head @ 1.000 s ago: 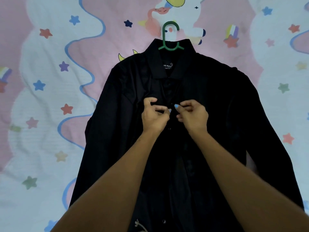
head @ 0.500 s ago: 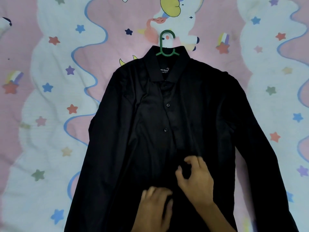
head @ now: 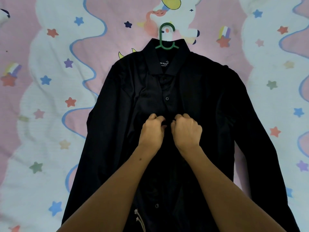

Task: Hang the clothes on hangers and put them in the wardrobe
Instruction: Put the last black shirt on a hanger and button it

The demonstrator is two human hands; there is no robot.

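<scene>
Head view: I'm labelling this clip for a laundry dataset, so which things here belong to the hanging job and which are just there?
In the job:
- black shirt, laid flat, front up
- green hanger, hook poking out past the collar
- left hand and right hand, both pinching the shirt's front placket

Just there:
- star-patterned bedsheet underneath
- whitish cord at the shirt's lower front

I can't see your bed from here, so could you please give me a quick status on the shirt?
Both hands, left and right, pinching shirt front mid-chest. Shirt flat on bedsheet, green hanger in collar. Nothing in the way.
</scene>
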